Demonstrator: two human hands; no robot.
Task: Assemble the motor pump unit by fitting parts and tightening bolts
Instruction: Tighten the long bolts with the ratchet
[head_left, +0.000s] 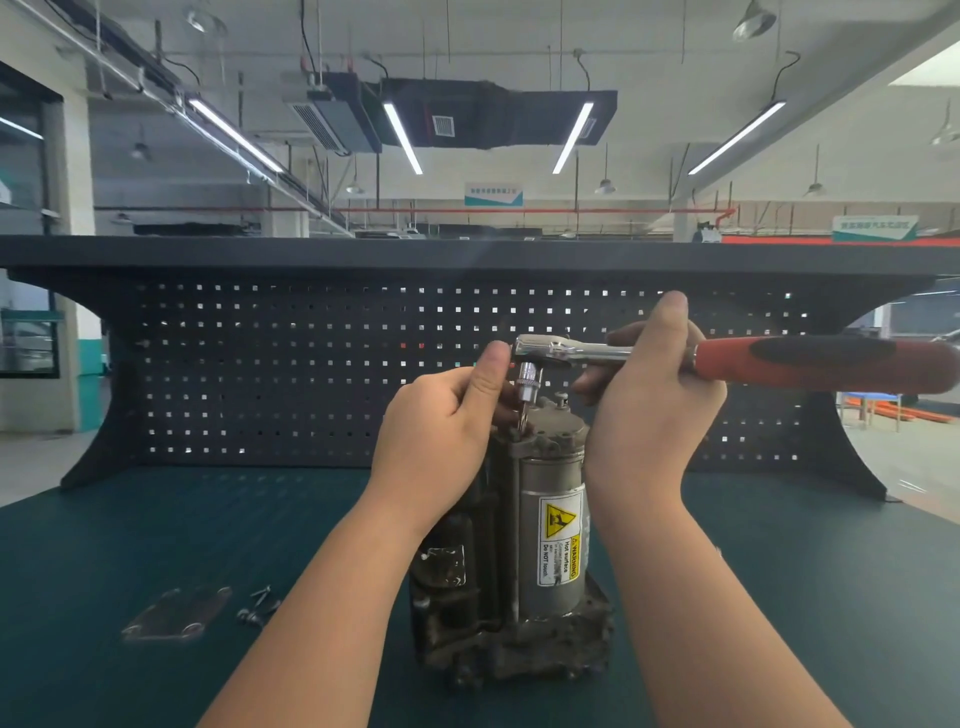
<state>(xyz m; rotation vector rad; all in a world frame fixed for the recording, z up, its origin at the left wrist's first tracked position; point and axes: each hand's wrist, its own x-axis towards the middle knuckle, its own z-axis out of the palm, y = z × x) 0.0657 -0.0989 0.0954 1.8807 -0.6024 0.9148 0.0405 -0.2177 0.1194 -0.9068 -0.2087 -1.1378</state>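
Pump (530, 551) stands upright on the green bench (156, 545), near the front edge, centre of view. Grey cylinder on its right side carries a yellow hot-surface warning label (560, 538); darker, grimy housing on the left and a rough cast base at the bottom.

Ratchet (675, 358) is held level above the pump top, chrome head to the left, red-and-black handle running out to the right edge of the view. A socket (528, 383) hangs down from the head with a thin bit below it, reaching the top casting of the pump; the exact contact point is hidden by fingers.

Left hand (441, 421) is curled against the pump's upper left side, thumb up and touching the ratchet head, fingers wrapped near the socket. Whether it grips the socket or the pump casting, cannot tell clearly.

Right hand (649, 395) grips the ratchet shank just behind the head, thumb pointing up, fingers curled round the chrome bar.

On the bench to the left: a flat metal plate (176, 613) and just beside it a few loose bolts (258, 605), both well apart from the pump.

Dark pegboard (260, 364) stands behind the bench.
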